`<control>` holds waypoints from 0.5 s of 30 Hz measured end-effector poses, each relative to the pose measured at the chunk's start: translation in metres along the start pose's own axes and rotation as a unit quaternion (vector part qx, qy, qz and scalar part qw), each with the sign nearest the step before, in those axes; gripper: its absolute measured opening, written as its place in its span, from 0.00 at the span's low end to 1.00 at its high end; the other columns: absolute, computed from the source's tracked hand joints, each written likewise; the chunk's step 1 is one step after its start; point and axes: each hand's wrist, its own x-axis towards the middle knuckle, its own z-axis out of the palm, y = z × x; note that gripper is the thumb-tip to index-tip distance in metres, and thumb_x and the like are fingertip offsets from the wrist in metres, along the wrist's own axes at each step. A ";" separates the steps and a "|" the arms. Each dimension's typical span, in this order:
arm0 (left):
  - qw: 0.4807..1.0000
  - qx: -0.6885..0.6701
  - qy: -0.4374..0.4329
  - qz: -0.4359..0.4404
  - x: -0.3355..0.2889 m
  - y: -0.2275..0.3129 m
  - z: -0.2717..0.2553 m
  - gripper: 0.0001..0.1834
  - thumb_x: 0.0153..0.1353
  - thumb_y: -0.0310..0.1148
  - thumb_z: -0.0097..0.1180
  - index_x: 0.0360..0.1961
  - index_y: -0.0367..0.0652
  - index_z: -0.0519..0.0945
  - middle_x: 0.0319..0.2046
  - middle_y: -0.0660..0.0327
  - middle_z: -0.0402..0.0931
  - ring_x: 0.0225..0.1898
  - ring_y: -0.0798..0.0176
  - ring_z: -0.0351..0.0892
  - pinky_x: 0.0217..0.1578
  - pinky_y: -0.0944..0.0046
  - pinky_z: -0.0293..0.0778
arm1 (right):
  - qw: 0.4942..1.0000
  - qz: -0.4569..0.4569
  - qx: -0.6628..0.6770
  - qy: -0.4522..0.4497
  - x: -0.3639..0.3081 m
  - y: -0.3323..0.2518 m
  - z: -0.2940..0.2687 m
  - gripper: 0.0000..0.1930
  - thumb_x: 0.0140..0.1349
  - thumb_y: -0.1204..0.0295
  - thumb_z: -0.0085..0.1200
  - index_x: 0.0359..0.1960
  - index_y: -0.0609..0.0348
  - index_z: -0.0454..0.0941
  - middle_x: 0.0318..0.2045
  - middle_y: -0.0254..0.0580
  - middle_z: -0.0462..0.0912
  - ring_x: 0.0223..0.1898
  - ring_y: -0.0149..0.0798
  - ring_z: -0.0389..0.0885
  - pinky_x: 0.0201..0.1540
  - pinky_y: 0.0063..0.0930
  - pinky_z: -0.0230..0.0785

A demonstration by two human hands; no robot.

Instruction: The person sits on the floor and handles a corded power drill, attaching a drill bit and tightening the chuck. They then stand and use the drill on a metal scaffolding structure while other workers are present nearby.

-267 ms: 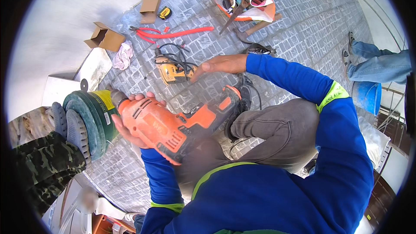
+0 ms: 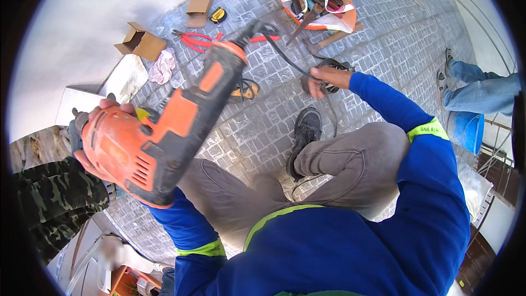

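Observation:
My left hand (image 2: pixel 89 165) grips the front body of an orange and black rotary hammer drill (image 2: pixel 123 145), held up at the left. Its rear handle points up and away, and from that end a black power cord (image 2: pixel 287 57) arcs to the right. My right hand (image 2: pixel 329 78) has its fingers closed around the cord, beyond my shoe (image 2: pixel 308 126). Under the raised tool, a yellow power tool (image 2: pixel 245 92) lies on the paving, largely hidden. Red-handled pliers (image 2: pixel 193 39) lie farther off, partly covered by the drill handle.
An orange and white bag (image 2: pixel 345 22) of tools stands at the far side, with a hammer (image 2: pixel 334 38) beside it. Small cardboard boxes (image 2: pixel 143 43) and a tape measure (image 2: pixel 218 15) lie far left. Camouflage-clad legs (image 2: pixel 60 192) are at left; another person's jeans (image 2: pixel 482 90) and a blue bucket (image 2: pixel 466 127) at right.
The hammer drill has risen and shifted left, its handle end swinging up and away. My right hand has moved right, from above the yellow tool, and now holds the cord.

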 end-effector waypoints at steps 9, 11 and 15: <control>0.972 0.177 0.081 0.133 0.070 0.019 -0.017 0.38 0.64 0.59 0.43 0.64 0.40 0.65 0.63 0.48 0.64 0.62 0.43 0.67 0.65 0.41 0.61 | 0.885 0.252 0.221 0.323 -0.203 0.192 0.174 0.19 0.72 0.54 0.48 0.35 0.57 0.80 0.27 0.31 0.81 0.32 0.26 0.77 0.37 0.25 0.68; 0.893 0.329 0.228 0.205 0.084 0.010 -0.014 0.38 0.64 0.59 0.42 0.64 0.39 0.65 0.64 0.48 0.64 0.62 0.43 0.68 0.65 0.41 0.62 | 0.846 0.224 0.258 0.408 -0.222 0.199 0.208 0.20 0.72 0.53 0.47 0.39 0.59 0.80 0.29 0.33 0.82 0.34 0.27 0.77 0.39 0.27 0.69; 0.976 0.204 0.043 -0.059 0.115 0.001 0.011 0.34 0.63 0.56 0.45 0.58 0.38 0.66 0.57 0.49 0.68 0.63 0.44 0.66 0.63 0.42 0.64 | 0.805 0.130 0.266 0.514 -0.233 0.173 0.230 0.23 0.72 0.52 0.46 0.47 0.63 0.79 0.33 0.35 0.84 0.38 0.29 0.79 0.43 0.31 0.72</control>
